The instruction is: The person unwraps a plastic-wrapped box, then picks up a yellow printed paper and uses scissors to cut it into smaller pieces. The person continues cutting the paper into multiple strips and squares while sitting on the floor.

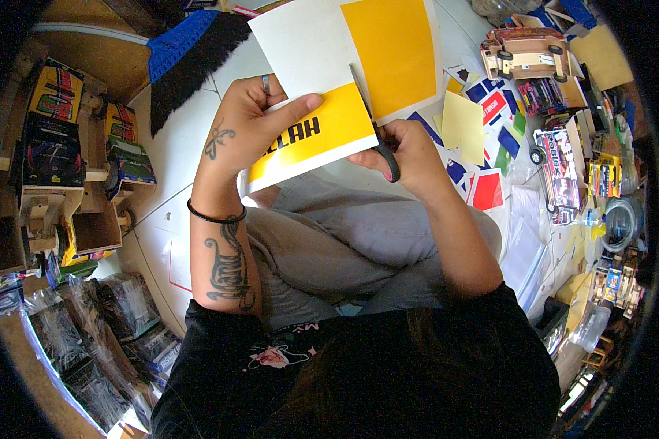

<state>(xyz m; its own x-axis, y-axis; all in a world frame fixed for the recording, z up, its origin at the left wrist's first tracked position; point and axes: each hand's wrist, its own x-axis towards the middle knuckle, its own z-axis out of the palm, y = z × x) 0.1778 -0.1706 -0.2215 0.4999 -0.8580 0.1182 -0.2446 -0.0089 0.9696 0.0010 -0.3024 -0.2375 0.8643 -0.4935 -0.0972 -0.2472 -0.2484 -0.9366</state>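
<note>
My left hand (267, 124) pinches a white sheet printed with yellow panels (392, 55), thumb on top and the other fingers mostly behind it. Dark lettering runs across the nearer panel, partly covered by the hand. In my right hand (410, 154) is a pair of scissors (385, 157) with black handles, the fingers wrapped round the loops. One dark blade shows above the sheet, lying between the lettered panel and the plain yellow panel. A cut edge separates the two panels there. The sheet is held up over my crossed legs.
Paper scraps (487, 190) in several colours lie on the tiled floor at right. Beyond them are wooden toy trucks (556, 172) and a roll of clear tape (622, 223). A blue broom (190, 47) is at far left; wooden truck bodies (55, 157) and plastic-wrapped packs (99, 344) stand nearer.
</note>
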